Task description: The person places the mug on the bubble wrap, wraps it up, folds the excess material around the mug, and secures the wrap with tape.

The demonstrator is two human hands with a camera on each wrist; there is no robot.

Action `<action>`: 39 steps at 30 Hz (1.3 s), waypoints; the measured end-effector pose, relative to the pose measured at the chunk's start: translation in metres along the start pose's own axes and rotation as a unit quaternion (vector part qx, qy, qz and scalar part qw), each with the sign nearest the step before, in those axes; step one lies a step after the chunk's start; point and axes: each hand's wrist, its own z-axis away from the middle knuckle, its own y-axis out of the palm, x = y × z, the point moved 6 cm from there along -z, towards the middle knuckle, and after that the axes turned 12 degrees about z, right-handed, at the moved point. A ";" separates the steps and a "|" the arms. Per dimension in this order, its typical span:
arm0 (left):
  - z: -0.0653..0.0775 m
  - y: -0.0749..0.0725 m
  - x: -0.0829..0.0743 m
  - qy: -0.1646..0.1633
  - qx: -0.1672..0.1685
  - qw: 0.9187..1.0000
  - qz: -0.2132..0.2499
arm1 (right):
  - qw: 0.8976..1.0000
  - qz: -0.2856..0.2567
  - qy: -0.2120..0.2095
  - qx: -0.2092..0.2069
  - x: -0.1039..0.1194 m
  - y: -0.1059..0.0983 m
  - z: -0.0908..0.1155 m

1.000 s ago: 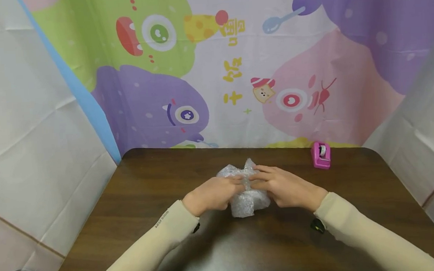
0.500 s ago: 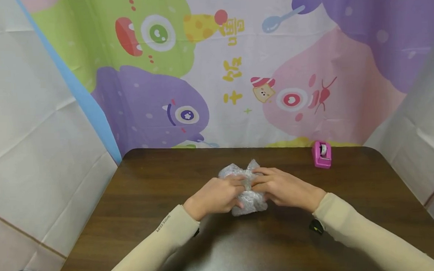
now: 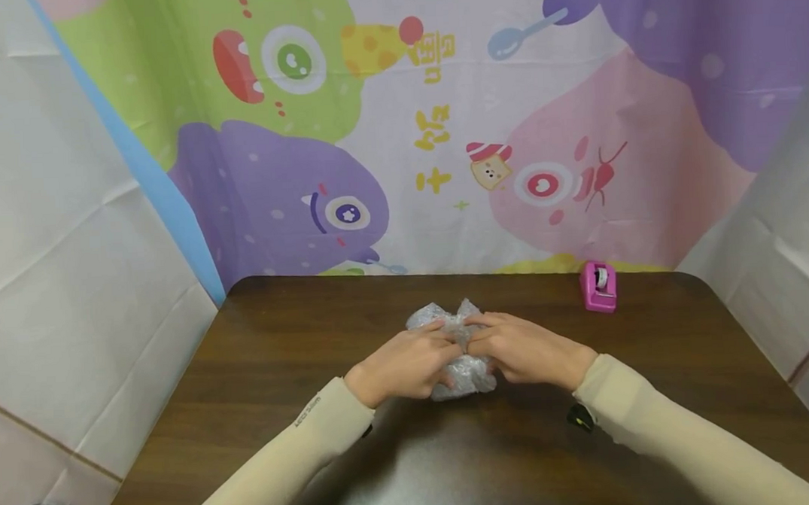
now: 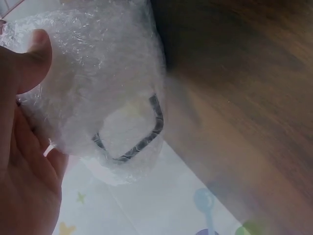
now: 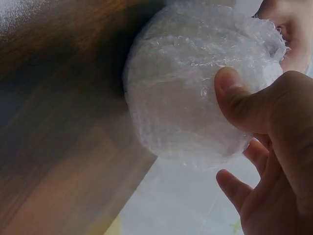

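A bundle in clear bubble wrap (image 3: 466, 376) stands on the table between both hands. My left hand (image 3: 409, 364) grips its left side, fingers over the gathered top and thumb (image 4: 38, 61) against the side. From the right, my right hand (image 3: 527, 352) holds it likewise, with the thumb (image 5: 244, 105) pressing the wrap. Fingertips of both hands meet or nearly meet over the top. Through the bubble wrap (image 4: 98, 83) in the left wrist view shows a dark curved line; what is wrapped cannot be made out. The right wrist view shows a rounded side of the bundle (image 5: 176, 93).
A pink tape dispenser (image 3: 599, 288) with a roll of tape stands at the far right of the brown wooden table (image 3: 279, 326). Behind the table hangs a curtain (image 3: 403, 230) with cartoon monsters. Pale sheets (image 3: 91, 221) close off both sides.
The wrap's front flap, which hung down toward me a second ago, is now gathered in. My fingers have come closer together over the top, the right hand shifting slightly left.
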 end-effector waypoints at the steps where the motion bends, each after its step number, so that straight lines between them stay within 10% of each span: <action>1: -0.001 0.000 0.000 -0.004 0.006 1.000 0.002 | 1.000 -0.005 0.003 0.004 0.000 0.000 0.000; 27: -0.009 -0.002 -0.004 -0.093 0.146 0.985 -0.009 | 0.981 -0.089 0.163 -0.063 -0.014 -0.008 0.034; 33: -0.010 -0.004 -0.006 -0.066 0.124 0.990 -0.007 | 0.944 -0.133 0.295 -0.072 -0.045 -0.003 0.056; 39: -0.011 -0.003 -0.006 -0.051 0.107 0.993 -0.016 | 0.867 -0.198 0.457 -0.018 -0.074 0.016 0.090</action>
